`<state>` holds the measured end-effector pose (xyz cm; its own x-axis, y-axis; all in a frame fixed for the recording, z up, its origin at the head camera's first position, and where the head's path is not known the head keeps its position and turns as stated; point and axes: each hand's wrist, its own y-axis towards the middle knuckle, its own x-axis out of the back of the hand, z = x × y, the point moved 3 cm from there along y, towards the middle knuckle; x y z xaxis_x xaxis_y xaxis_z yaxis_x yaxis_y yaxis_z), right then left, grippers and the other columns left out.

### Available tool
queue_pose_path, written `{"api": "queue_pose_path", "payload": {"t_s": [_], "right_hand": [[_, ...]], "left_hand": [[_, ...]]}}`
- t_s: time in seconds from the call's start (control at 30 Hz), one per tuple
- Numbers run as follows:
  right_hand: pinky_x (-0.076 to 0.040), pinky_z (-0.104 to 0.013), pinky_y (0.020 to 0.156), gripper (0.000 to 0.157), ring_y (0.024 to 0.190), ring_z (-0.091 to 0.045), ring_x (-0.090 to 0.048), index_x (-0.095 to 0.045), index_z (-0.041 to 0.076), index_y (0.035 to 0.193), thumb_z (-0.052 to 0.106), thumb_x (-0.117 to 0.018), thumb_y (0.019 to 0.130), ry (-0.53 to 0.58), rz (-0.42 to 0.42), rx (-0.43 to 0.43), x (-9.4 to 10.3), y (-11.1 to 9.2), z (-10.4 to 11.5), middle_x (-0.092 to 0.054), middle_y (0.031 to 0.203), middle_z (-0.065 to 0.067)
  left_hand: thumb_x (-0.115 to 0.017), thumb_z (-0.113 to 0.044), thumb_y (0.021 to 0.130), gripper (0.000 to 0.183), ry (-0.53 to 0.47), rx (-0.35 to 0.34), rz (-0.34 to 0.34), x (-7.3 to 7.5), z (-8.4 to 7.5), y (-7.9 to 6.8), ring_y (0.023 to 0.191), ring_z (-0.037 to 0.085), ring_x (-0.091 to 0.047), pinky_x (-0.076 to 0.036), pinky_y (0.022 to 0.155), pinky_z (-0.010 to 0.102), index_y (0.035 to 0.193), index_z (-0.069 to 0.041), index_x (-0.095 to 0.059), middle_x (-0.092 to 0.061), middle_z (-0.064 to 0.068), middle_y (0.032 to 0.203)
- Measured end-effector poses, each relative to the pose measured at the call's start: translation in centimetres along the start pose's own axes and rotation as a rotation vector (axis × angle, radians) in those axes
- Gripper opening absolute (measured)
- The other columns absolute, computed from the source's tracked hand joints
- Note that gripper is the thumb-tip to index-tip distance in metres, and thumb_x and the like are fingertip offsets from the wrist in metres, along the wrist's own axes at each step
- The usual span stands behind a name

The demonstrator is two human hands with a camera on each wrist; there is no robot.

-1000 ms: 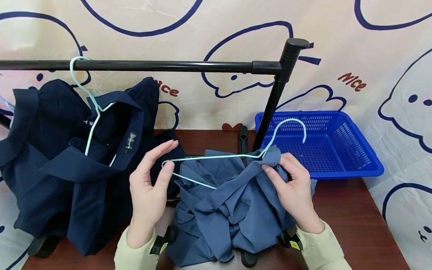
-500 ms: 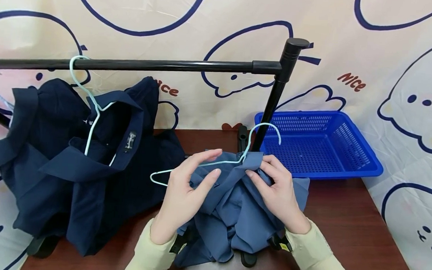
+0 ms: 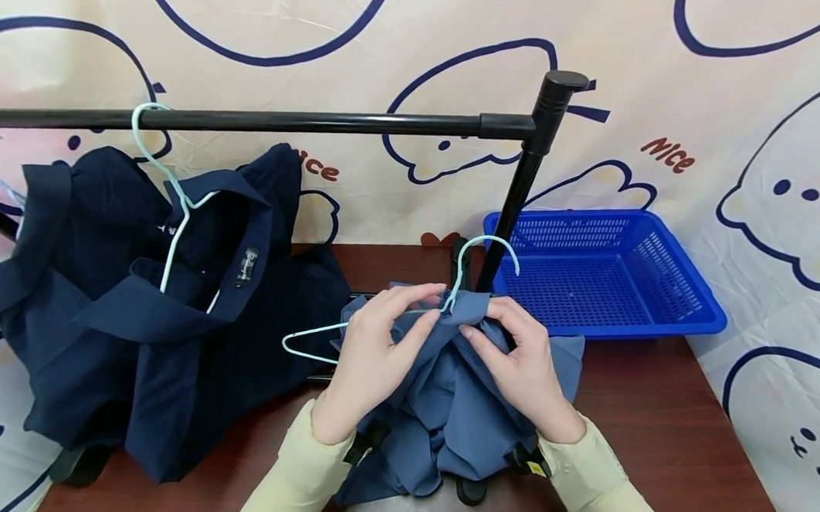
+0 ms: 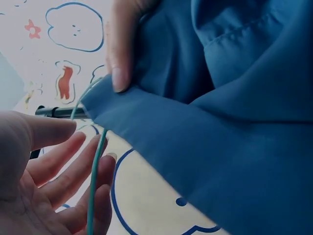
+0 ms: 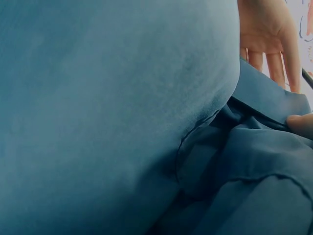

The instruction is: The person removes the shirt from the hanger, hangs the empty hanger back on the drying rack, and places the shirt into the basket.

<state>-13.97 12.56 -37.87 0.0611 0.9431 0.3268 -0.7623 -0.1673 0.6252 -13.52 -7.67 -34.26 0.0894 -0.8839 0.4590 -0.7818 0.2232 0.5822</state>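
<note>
A crumpled grey-blue shirt (image 3: 458, 405) lies over the table in front of me. My right hand (image 3: 529, 367) pinches its collar edge between thumb and fingers. A mint-green hanger (image 3: 460, 265) is partly inside the shirt, its hook upright by the collar and one arm sticking out at left. My left hand (image 3: 377, 347) is close beside the hanger's neck, thumb and fingers parted. In the left wrist view, the hanger wire (image 4: 93, 186) passes across the fingers of that hand (image 4: 58, 176), and the thumb stays apart from them. Cloth fills most of the right wrist view.
A navy shirt (image 3: 188, 376) hangs from another mint hanger (image 3: 147, 145) on the black rail (image 3: 333, 123) at left. The rail's black post (image 3: 525, 177) rises behind my hands. A blue plastic basket (image 3: 610, 293) stands at back right on the brown table (image 3: 665, 439).
The hanger and the collar have shifted left. My left hand has left the hanger's left end and moved right to its neck. My right hand has kept its pinch on the collar.
</note>
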Motion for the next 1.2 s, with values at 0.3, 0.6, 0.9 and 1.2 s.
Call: {"api": "queue_pose_path", "payload": {"t_s": [0.3,0.6,0.9,1.2], "right_hand": [[-0.051,-0.031,0.091,0.033,0.103,-0.02,-0.065,-0.076,0.012,0.114,-0.006,-0.078,0.086,0.025,0.045,0.034,-0.3,-0.2,0.1,-0.068,0.113,0.001],[-0.051,-0.03,0.09,0.031,0.103,-0.02,-0.064,-0.076,0.013,0.112,-0.005,-0.078,0.086,0.022,0.054,0.013,0.2,-0.6,-0.3,-0.069,0.111,0.001],[-0.051,-0.028,0.086,0.029,0.101,-0.018,-0.063,-0.076,0.014,0.109,-0.005,-0.077,0.087,0.016,0.058,-0.029,1.2,-0.8,-1.0,-0.069,0.109,0.002],[-0.05,-0.026,0.085,0.027,0.099,-0.017,-0.063,-0.076,0.014,0.106,-0.007,-0.076,0.088,0.015,0.06,-0.065,2.2,-0.8,-1.4,-0.07,0.106,0.001]], "left_hand": [[-0.071,-0.023,0.099,0.021,0.116,0.005,-0.009,-0.6,0.1,0.6,0.059,0.004,-0.047,-0.044,0.053,0.025,0.117,-0.015,-0.078,-0.065,-0.006,0.091],[-0.074,-0.023,0.096,0.015,0.113,0.015,-0.04,0.1,0.3,0.8,0.058,0.004,-0.045,-0.041,0.051,0.026,0.107,-0.016,-0.08,-0.066,-0.008,0.09],[-0.074,-0.018,0.097,0.013,0.061,0.015,-0.081,1.3,0.3,0.8,0.061,0.008,-0.044,-0.039,0.051,0.027,0.107,-0.016,-0.08,-0.061,-0.009,0.087],[-0.073,-0.015,0.096,0.013,0.025,0.01,-0.128,3.2,0.3,0.7,0.067,0.01,-0.049,-0.043,0.054,0.027,0.108,-0.016,-0.08,-0.065,-0.009,0.091]]}}
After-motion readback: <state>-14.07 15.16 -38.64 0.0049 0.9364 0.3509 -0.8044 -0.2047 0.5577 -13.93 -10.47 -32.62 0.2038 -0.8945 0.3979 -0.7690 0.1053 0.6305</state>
